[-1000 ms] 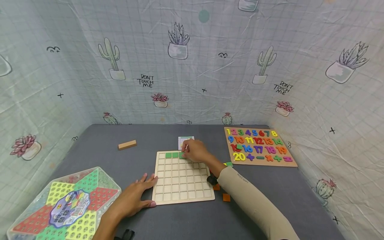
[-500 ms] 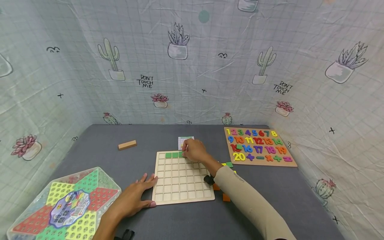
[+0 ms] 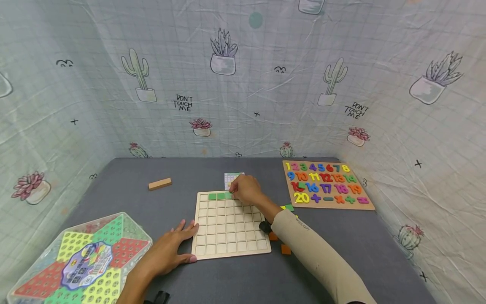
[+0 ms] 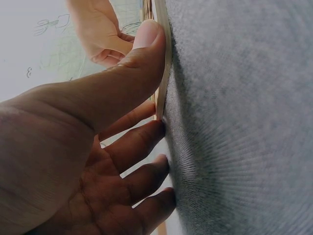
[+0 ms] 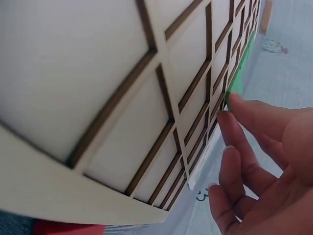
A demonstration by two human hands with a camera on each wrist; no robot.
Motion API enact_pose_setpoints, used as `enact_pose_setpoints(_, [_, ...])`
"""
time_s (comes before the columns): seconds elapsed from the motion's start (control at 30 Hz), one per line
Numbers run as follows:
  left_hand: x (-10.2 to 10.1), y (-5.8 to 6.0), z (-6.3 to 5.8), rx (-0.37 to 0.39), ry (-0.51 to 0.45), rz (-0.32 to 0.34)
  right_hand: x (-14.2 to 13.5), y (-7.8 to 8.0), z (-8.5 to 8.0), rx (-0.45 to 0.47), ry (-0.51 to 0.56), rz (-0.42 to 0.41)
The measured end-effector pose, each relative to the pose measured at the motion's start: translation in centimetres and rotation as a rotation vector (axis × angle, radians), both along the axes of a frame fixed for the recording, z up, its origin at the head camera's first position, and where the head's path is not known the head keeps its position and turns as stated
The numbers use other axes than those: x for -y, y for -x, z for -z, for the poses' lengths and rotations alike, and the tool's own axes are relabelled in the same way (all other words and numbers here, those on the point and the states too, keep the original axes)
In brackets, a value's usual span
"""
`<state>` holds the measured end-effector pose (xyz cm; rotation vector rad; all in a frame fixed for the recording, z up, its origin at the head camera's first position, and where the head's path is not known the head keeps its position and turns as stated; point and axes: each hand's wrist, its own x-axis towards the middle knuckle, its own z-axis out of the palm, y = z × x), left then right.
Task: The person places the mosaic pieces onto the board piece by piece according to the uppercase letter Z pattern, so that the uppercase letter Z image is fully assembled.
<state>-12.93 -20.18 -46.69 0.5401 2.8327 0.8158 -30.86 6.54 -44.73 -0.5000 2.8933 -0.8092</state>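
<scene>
A pale wooden grid board (image 3: 230, 235) lies on the grey table. Green square tiles (image 3: 216, 196) fill several cells of its far row, with the first cell at the left bare. At the right end of this green run, my right hand (image 3: 247, 190) pinches a green tile (image 5: 234, 87) between thumb and index finger; its other fingers are loosely bent. Spread along the board's left edge, my left hand (image 3: 167, 252) steadies it. In the left wrist view the left thumb (image 4: 142, 54) presses against the board's edge, other fingers reaching along it.
Behind the board is a small printed grid card (image 3: 229, 178). Loose orange tiles (image 3: 286, 249) and green and yellow ones (image 3: 290, 207) lie right of it. A number board (image 3: 330, 185) stands back right, a wooden block (image 3: 160, 184) back left, a star-patterned game box (image 3: 87, 261) front left.
My right hand stays at the far row, with its fingers shifting slightly over the green tile and its forearm moving a little left. The left hand and the board hold their place.
</scene>
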Motion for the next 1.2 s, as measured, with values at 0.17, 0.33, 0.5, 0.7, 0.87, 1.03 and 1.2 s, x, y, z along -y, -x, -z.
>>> enact_pose_setpoints(0.17, [0.0,-0.2,0.2,0.018,-0.003,-0.006,0.0,0.0,0.3,-0.036,-0.035,0.007])
enact_pose_setpoints(0.33, [0.0,-0.3,0.3,0.014,-0.008,-0.014,-0.1,0.0,0.7,-0.07,-0.037,-0.018])
enact_pose_setpoints(0.5, [-0.1,-0.4,0.3,0.009,-0.009,-0.013,-1.2,0.4,0.8,-0.042,0.042,-0.15])
enact_pose_setpoints(0.7, [-0.1,-0.3,0.0,0.017,-0.011,-0.014,-3.5,0.8,0.4,0.049,0.182,-0.25])
enact_pose_setpoints(0.87, [0.0,-0.1,0.0,0.008,-0.014,-0.014,-5.7,0.7,0.0,0.052,0.174,-0.239])
enact_pose_setpoints(1.03, [0.1,0.0,0.1,-0.005,-0.011,-0.006,-8.5,0.1,-0.2,0.081,0.17,-0.208])
enact_pose_setpoints(1.2, [0.1,-0.1,0.0,0.002,-0.007,-0.009,-11.4,-0.4,-0.1,0.09,0.181,-0.186])
